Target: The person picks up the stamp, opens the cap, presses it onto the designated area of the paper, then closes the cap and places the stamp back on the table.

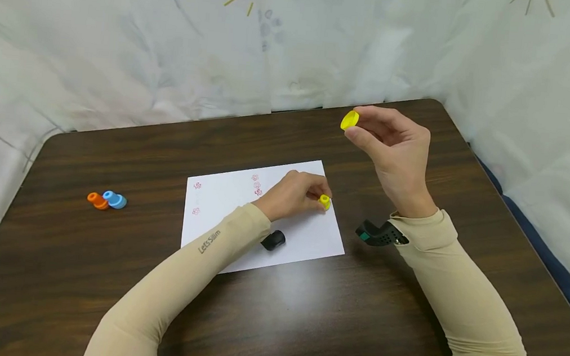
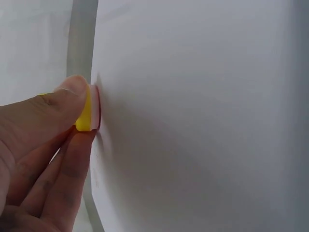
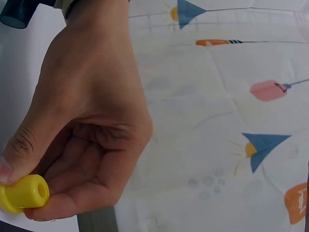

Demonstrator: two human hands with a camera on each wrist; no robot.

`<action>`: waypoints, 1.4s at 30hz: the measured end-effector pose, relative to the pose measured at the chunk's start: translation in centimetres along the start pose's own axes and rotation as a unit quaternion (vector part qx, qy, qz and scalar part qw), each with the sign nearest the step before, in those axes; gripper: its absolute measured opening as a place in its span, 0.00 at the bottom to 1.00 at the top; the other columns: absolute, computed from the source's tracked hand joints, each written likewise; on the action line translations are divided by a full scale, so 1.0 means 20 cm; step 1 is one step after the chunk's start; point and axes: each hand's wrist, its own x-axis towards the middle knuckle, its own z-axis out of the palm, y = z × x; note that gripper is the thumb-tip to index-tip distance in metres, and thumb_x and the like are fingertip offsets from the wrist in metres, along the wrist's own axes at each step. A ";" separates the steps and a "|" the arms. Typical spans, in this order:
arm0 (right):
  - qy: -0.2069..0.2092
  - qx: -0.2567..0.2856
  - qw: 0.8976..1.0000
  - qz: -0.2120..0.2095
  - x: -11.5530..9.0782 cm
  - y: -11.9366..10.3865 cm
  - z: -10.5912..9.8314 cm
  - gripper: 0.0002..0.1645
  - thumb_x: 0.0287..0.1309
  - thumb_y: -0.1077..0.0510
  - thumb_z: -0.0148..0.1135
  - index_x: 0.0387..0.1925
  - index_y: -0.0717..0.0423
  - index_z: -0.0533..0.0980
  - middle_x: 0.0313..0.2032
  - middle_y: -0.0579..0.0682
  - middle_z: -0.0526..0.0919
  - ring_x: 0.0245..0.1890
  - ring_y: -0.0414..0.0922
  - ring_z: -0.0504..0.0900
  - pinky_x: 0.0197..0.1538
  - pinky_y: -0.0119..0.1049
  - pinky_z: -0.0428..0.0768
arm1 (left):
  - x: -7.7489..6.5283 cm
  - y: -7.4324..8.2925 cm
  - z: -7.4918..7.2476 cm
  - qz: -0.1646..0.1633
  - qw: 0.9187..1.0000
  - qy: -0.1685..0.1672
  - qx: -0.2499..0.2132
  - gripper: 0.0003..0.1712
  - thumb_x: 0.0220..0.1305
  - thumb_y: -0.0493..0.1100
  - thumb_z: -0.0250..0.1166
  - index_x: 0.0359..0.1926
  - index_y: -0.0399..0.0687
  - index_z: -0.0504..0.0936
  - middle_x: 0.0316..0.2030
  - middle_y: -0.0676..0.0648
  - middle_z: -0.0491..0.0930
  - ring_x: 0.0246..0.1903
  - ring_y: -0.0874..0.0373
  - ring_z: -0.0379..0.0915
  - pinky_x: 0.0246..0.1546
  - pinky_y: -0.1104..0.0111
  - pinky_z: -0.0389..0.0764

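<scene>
My left hand (image 1: 293,194) pinches a small yellow stamp (image 1: 324,202) between thumb and fingers, over the right edge of a white sheet of paper (image 1: 305,236). In the left wrist view the stamp (image 2: 85,113) has a pale base with a red rim, turned to the paper. Whether it touches the sheet I cannot tell. The right wrist view shows the left hand (image 3: 91,130) and the stamp's yellow handle (image 3: 29,192). My right hand (image 1: 394,148), raised above the table's far right, holds a round yellow cap (image 1: 350,120) by thumb and fingertips. Small red flower prints (image 1: 256,185) mark the paper.
An orange stamp (image 1: 97,201) and a blue stamp (image 1: 115,200) stand side by side on the dark wooden table (image 1: 45,247), left of the paper. Black devices sit at both wrists (image 1: 274,240). A white patterned curtain (image 1: 123,45) hangs behind the table.
</scene>
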 end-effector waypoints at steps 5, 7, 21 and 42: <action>-0.004 -0.005 1.000 -0.003 0.01 0.00 0.00 0.18 0.53 0.74 0.73 0.48 0.72 0.83 0.40 0.47 0.91 0.37 0.42 0.90 0.44 0.31 0.90 | 0.00 0.00 -0.01 0.000 1.000 -0.005 -0.001 0.12 0.57 0.37 0.78 0.42 0.46 0.87 0.39 0.49 0.91 0.40 0.60 0.87 0.51 0.69 0.87; -0.001 0.002 1.000 0.003 0.01 0.01 0.00 0.18 0.53 0.75 0.73 0.48 0.71 0.84 0.40 0.48 0.91 0.37 0.42 0.90 0.44 0.31 0.90 | 0.01 0.00 -0.01 -0.001 1.000 -0.006 -0.001 0.12 0.57 0.37 0.78 0.41 0.46 0.86 0.39 0.49 0.91 0.40 0.60 0.86 0.51 0.70 0.87; 0.008 0.008 1.000 0.019 0.02 0.03 -0.02 0.17 0.53 0.75 0.72 0.46 0.67 0.86 0.40 0.50 0.91 0.37 0.43 0.90 0.43 0.31 0.90 | 0.04 -0.02 -0.02 0.010 1.000 -0.005 0.019 0.13 0.58 0.39 0.78 0.44 0.46 0.87 0.41 0.49 0.91 0.44 0.58 0.87 0.55 0.67 0.86; -0.012 -0.014 0.999 0.032 0.01 0.06 -0.05 0.16 0.55 0.71 0.74 0.47 0.65 0.86 0.41 0.48 0.91 0.39 0.42 0.90 0.47 0.30 0.90 | -0.02 0.02 -0.13 0.048 0.994 0.090 -0.034 0.15 0.61 0.41 0.77 0.48 0.45 0.87 0.44 0.51 0.88 0.45 0.58 0.85 0.54 0.72 0.86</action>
